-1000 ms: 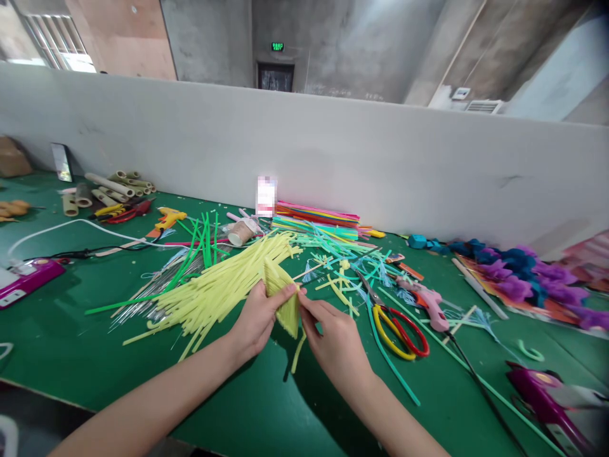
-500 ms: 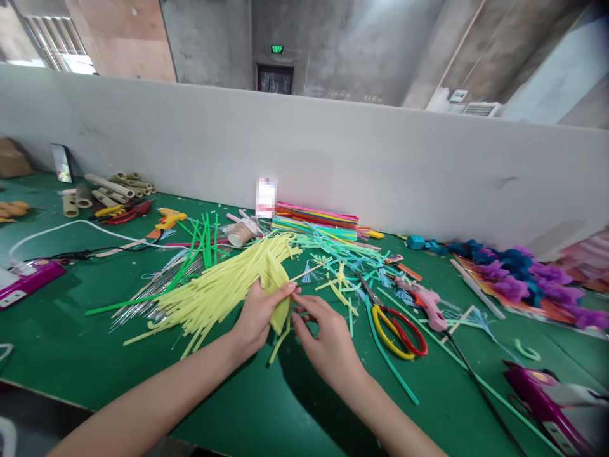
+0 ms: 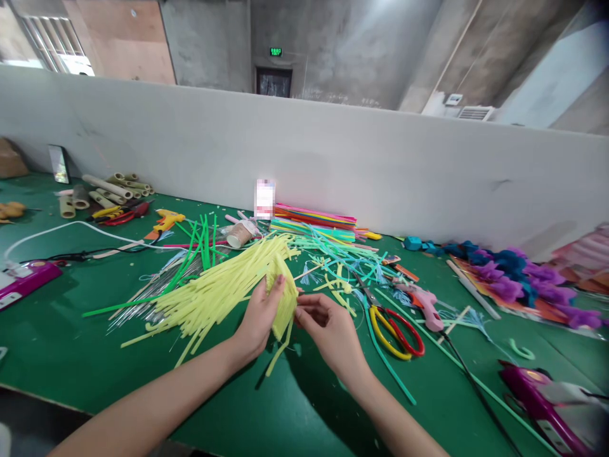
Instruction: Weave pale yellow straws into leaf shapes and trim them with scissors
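Note:
My left hand (image 3: 259,314) grips a flat yellow woven pipe-cleaner piece (image 3: 284,301), its thumb lying across the front. At the piece's right edge, the thumb and fingers of my right hand (image 3: 328,327) are pinched together on it; the exact strand between them is hidden. One loose yellow end (image 3: 278,357) hangs below the piece. Behind and to the left of my left hand lies a big spread of yellow pipe cleaners (image 3: 214,289). Scissors (image 3: 397,333) with one yellow and one red handle rest to the right of my right hand.
Green and teal pipe cleaners (image 3: 328,244) lie behind my hands. A pink glue gun (image 3: 425,304) with its cord is on the right, a yellow glue gun (image 3: 167,220) at the left. Purple power strips (image 3: 533,387) flank the green table (image 3: 228,406). A white partition (image 3: 380,165) rises behind.
The woven piece has turned to show more of its face toward me. My left thumb has moved up onto it, and my right fingers have closed at its edge.

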{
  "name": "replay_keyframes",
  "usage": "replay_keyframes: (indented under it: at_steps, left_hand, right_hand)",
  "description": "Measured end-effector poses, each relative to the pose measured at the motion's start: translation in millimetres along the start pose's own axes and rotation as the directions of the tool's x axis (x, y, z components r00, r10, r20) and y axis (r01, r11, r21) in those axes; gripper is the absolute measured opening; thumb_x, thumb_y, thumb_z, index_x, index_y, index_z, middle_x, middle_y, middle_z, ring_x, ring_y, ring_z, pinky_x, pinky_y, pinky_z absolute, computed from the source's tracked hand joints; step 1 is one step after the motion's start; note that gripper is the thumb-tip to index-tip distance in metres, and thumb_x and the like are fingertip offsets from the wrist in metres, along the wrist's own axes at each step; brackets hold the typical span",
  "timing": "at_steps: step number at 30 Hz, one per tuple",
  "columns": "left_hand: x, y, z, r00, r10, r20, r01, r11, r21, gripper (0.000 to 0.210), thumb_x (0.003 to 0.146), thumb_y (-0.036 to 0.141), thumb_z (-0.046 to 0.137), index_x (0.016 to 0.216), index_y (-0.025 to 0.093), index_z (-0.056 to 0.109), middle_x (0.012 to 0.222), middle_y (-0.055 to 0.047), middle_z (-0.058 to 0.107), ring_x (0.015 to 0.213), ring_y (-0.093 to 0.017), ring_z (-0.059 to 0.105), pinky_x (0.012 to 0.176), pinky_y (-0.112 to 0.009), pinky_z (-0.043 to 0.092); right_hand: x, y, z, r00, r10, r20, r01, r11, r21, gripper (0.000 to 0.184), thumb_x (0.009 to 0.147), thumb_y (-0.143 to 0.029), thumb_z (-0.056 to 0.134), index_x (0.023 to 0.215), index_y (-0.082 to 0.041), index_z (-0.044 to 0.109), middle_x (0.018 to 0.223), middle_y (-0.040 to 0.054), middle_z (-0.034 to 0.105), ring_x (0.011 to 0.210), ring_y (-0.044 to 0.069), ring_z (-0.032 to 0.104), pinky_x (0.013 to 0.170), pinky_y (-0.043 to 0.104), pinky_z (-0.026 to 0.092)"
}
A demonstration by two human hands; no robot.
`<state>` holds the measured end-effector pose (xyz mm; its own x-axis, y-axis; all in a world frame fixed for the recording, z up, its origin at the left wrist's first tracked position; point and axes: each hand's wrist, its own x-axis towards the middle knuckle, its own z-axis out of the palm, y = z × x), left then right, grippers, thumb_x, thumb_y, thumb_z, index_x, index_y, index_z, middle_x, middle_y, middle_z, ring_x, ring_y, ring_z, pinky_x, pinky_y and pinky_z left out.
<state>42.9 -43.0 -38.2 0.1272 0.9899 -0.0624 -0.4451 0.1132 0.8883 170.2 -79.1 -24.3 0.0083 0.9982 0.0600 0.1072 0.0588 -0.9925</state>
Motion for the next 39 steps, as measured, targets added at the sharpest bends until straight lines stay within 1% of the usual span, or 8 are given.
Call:
replay_keyframes:
  at_steps: [15, 19, 22, 24, 27, 30, 33, 39]
  left_hand:
    - [-2, -3, -1.4, 0.999, -0.005, 0.048, 0.000, 0.995, 0.101, 0.048, 0.082, 0.063, 0.050, 0.101, 0.020, 0.058, 0.092, -0.007, 0.070, 0.067, -0.022, 0.067, 0.047, -0.027, 0.050]
    - [0, -3, -6.6, 0.999, -0.041, 0.011, 0.038, 0.974, 0.224, 0.058, 0.082, 0.065, 0.046, 0.116, 0.019, 0.056, 0.120, -0.014, 0.063, 0.104, -0.030, 0.063, 0.075, -0.036, 0.054]
    - [2, 0, -12.1, 0.998, -0.026, -0.056, 0.046, 0.922, 0.384, 0.065, 0.084, 0.064, 0.046, 0.132, 0.020, 0.047, 0.147, -0.010, 0.039, 0.137, -0.027, 0.032, 0.111, -0.037, 0.029]
    - [4, 5, -16.1, 0.998, -0.068, -0.017, 0.068, 0.885, 0.460, 0.068, 0.085, 0.063, 0.044, 0.136, 0.019, 0.043, 0.152, -0.009, 0.031, 0.142, -0.025, 0.021, 0.115, -0.036, 0.019]
    - [5, 15, -23.4, 0.973, -0.174, 0.149, 0.072, 0.850, 0.521, 0.066, 0.084, 0.058, 0.052, 0.137, 0.022, 0.040, 0.143, -0.010, 0.045, 0.133, -0.029, 0.039, 0.109, -0.040, 0.032]
    - [7, 26, -31.7, 0.870, -0.346, 0.351, 0.099, 0.820, 0.563, 0.069, 0.078, 0.044, 0.067, 0.135, 0.020, 0.037, 0.123, -0.012, 0.062, 0.110, -0.030, 0.060, 0.091, -0.041, 0.049]
    - [9, 32, -38.5, 0.810, -0.434, 0.393, 0.121, 0.781, 0.612, 0.069, 0.073, 0.035, 0.072, 0.131, 0.018, 0.039, 0.115, -0.012, 0.065, 0.101, -0.030, 0.064, 0.076, -0.037, 0.055]
    - [12, 31, -42.7, 0.752, -0.506, 0.423, 0.162, 0.764, 0.625, 0.070, 0.063, 0.033, 0.080, 0.122, 0.018, 0.044, 0.106, -0.011, 0.068, 0.089, -0.028, 0.068, 0.057, -0.029, 0.056]
  right_hand:
    - [1, 7, 0, 0.989, 0.146, 0.028, -0.148, 0.980, 0.134, 0.031, 0.069, -0.038, 0.073, 0.082, -0.020, 0.051, 0.067, -0.0006, 0.065, 0.058, 0.019, 0.068, 0.062, 0.034, 0.057]
    - [3, 15, 0, 0.989, 0.146, 0.022, -0.148, 0.974, 0.170, 0.038, 0.070, -0.037, 0.073, 0.092, -0.021, 0.047, 0.066, -0.0036, 0.064, 0.058, 0.019, 0.069, 0.062, 0.034, 0.058]
    - [5, 20, -2, 0.989, 0.149, 0.016, -0.149, 0.972, 0.182, 0.048, 0.069, -0.035, 0.074, 0.105, -0.022, 0.044, 0.066, -0.0052, 0.064, 0.059, 0.019, 0.069, 0.063, 0.034, 0.058]
    - [6, 22, -3, 0.986, 0.164, 0.018, -0.165, 0.970, 0.179, 0.054, 0.068, -0.034, 0.074, 0.111, -0.021, 0.044, 0.067, -0.0053, 0.064, 0.059, 0.019, 0.069, 0.063, 0.035, 0.059]
    - [7, 22, -4, 0.982, 0.186, 0.046, -0.191, 0.968, 0.165, 0.053, 0.068, -0.034, 0.073, 0.112, -0.019, 0.048, 0.068, -0.0036, 0.065, 0.059, 0.019, 0.069, 0.064, 0.036, 0.059]
    - [7, 23, -5, 0.978, 0.194, 0.078, -0.204, 0.967, 0.152, 0.048, 0.068, -0.036, 0.073, 0.107, -0.017, 0.052, 0.069, -0.0029, 0.065, 0.060, 0.019, 0.069, 0.066, 0.036, 0.059]
    - [7, 25, -5, 0.975, 0.202, 0.089, -0.214, 0.965, 0.149, 0.046, 0.067, -0.035, 0.073, 0.104, -0.016, 0.053, 0.069, -0.0032, 0.065, 0.061, 0.018, 0.069, 0.066, 0.036, 0.060]
    - [5, 22, -6, 0.968, 0.234, 0.087, -0.242, 0.964, 0.110, 0.042, 0.067, -0.033, 0.071, 0.101, -0.016, 0.054, 0.068, -0.0040, 0.064, 0.058, 0.016, 0.068, 0.064, 0.033, 0.060]
